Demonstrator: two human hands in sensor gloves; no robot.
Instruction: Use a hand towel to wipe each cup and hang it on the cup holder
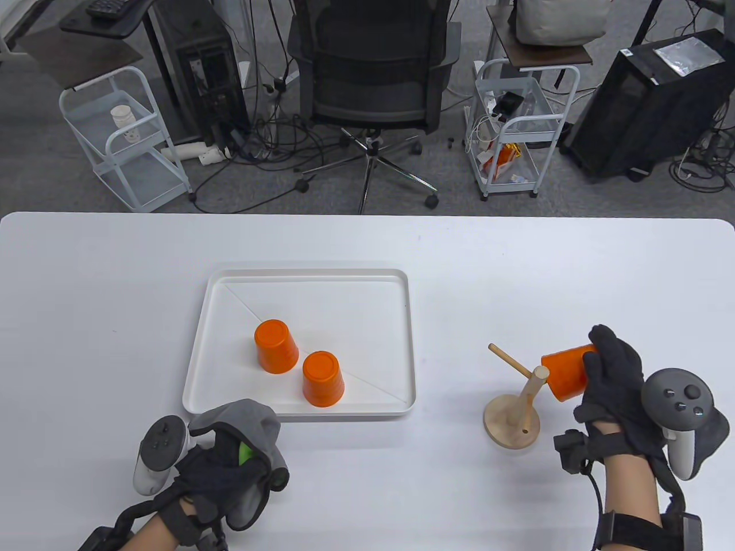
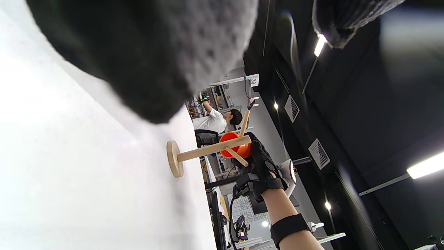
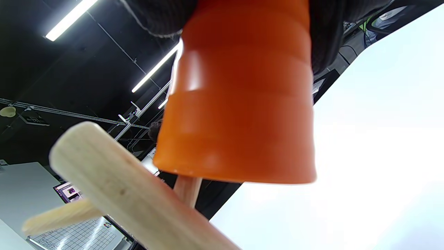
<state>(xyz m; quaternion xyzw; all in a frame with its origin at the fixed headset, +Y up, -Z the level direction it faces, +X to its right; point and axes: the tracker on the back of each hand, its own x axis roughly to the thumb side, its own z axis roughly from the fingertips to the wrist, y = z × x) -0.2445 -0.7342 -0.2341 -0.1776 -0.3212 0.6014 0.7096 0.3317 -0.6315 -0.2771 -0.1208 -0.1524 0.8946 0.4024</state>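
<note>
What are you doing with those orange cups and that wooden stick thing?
A person is drying cups and hanging them up. The right hand holds one orange cup tipped over a peg of the wooden cup holder, with the peg going into its mouth. The left hand grips a grey hand towel near the table edge. Two more orange cups wait upside down on the white tray.

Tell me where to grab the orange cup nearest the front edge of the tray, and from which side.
Grip the front cup around its side wall, coming down from above. It stands upside down, closed base up, so there is no rim to hook. Its neighbour cup stands close at its far left, so place the fingers on its left-front and right-back sides, where the tray is bare.
</note>
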